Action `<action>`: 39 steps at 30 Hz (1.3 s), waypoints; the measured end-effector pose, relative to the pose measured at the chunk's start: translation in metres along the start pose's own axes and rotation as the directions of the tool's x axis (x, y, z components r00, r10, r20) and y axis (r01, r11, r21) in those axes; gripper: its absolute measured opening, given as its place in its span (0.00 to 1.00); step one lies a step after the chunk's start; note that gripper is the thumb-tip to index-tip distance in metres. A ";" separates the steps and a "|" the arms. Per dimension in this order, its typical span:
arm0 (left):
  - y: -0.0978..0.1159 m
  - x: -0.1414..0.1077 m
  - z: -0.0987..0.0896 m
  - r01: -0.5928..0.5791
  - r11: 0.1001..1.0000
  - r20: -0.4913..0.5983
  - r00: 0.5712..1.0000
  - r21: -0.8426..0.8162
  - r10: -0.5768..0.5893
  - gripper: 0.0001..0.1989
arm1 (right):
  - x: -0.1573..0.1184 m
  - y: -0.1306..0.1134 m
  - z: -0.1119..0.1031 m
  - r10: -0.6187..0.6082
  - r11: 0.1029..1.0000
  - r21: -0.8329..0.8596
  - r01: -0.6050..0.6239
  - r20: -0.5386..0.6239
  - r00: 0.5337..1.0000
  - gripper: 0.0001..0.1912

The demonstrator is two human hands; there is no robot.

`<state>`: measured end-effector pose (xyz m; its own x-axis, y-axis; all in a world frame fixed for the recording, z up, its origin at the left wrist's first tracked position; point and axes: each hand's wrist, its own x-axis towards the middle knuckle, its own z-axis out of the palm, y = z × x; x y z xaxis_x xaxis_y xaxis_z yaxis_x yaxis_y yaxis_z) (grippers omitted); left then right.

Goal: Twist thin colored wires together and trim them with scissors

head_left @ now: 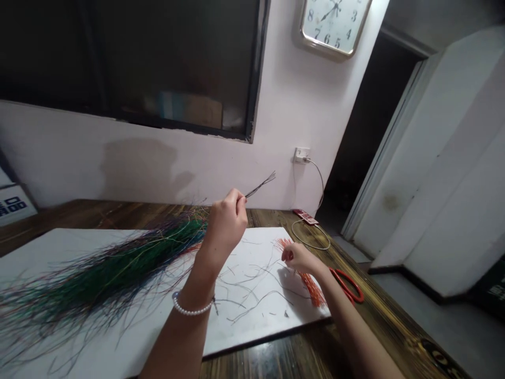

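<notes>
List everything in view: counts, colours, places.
Clock: one, white, upper wall
Window: one, dark, wall
Socket: one, white, wall
Cable: one, white, looped on table
Flat device: one, red, far table edge
Wooden table: one, brown, under sheet
Sheet: one, white, on table
Wire bundle: one, dark green, on sheet
Orange wires: one bunch, orange, on sheet
Scissors: one pair, red, on table
Pearl bracelet: one, white, left wrist
Left hand: one, pinching dark wires
Right hand: one, touching orange wires

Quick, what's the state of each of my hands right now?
Left hand: closed, holding thin dark wires.
Right hand: closed, pinching a bundle of orange wires.
</notes>
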<state>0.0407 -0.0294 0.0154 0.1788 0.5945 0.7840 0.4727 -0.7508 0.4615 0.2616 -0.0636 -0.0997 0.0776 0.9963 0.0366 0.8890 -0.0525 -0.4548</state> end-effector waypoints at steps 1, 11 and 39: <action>-0.001 0.000 0.000 0.006 1.000 0.000 1.000 -0.005 -0.006 0.09 | 0.003 0.004 0.006 0.023 0.999 -0.033 -0.022 0.029 0.999 0.07; -0.007 -0.001 -0.004 0.047 0.996 0.006 0.999 -0.081 -0.047 0.10 | 0.018 0.001 0.041 0.211 0.938 -0.297 -0.178 0.083 0.974 0.13; -0.025 -0.001 -0.032 0.045 0.920 -0.111 0.989 -0.389 -0.096 0.09 | -0.034 -0.151 -0.037 -0.273 0.722 0.672 0.165 0.057 0.960 0.08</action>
<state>0.0010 -0.0206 0.0163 0.0354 0.6279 0.7775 0.1076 -0.7758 0.6217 0.1416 -0.0918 0.0007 -0.1939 0.9751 0.1081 0.3515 0.1719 -0.9203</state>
